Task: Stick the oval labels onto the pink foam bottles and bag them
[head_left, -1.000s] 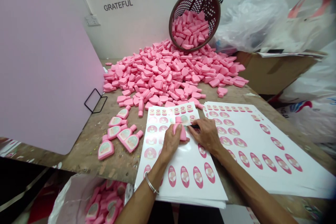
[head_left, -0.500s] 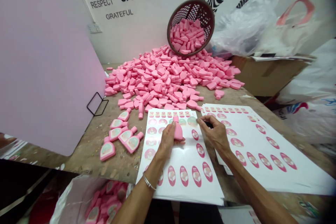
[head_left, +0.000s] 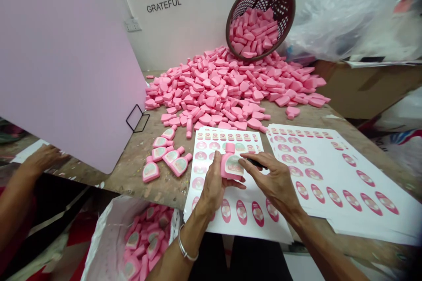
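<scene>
My left hand [head_left: 212, 184] is closed round a small pink bottle [head_left: 230, 148], held upright with its cap at the top. A pale oval sticker [head_left: 233, 165] lies against the bottle's front. At the sticker's right edge, my right hand [head_left: 272, 180] pinches with thumb and forefinger. A thin black tool [head_left: 257, 163] is also tucked in the fingers of that hand; its kind is unclear. Below both hands lies a sheet of stickers [head_left: 244, 232]. To the left, several pink bottles bearing stickers [head_left: 180, 166] lie on the table.
Plain pink bottles [head_left: 211, 88] form a heap at the back, under a tipped brown basket [head_left: 232, 13]. Another sticker sheet [head_left: 329, 158] lies to the right. A white sack [head_left: 102, 246] with stickered bottles is below the table edge. Beyond a pink board [head_left: 82, 74] shows another person's hand [head_left: 44, 158].
My right hand has brought the sticker from above the sheet to the bottle's front. The bottle's face has turned toward me. Another person's arm now shows at left; the view has shifted.
</scene>
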Tool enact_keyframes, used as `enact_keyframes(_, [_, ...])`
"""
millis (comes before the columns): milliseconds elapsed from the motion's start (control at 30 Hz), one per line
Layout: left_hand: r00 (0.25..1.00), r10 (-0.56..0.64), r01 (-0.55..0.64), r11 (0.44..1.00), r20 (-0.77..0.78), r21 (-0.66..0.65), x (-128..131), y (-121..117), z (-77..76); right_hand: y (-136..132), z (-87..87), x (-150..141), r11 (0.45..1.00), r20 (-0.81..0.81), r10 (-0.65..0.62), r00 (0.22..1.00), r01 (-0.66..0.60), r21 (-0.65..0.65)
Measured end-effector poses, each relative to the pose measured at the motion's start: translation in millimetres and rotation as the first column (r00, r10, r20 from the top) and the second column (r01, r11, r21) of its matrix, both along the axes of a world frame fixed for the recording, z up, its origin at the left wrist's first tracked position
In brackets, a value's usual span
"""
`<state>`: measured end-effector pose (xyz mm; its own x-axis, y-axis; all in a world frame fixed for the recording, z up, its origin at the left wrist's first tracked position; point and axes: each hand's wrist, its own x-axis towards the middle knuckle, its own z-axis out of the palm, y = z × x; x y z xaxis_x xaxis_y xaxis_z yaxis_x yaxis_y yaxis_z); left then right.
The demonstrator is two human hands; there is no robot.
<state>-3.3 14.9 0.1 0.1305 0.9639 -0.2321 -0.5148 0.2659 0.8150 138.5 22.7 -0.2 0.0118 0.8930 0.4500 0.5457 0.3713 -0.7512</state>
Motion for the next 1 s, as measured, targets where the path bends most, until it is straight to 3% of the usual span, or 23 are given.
enact_keyframes(1000, [0.995, -0.065, 0.064, 0.998, 0.072, 0.017, -3.8, 0.7, 0.9, -0.6, 1.3, -4.0, 1.000, 0.042, 0.022, 0.999, -0.021, -0.010])
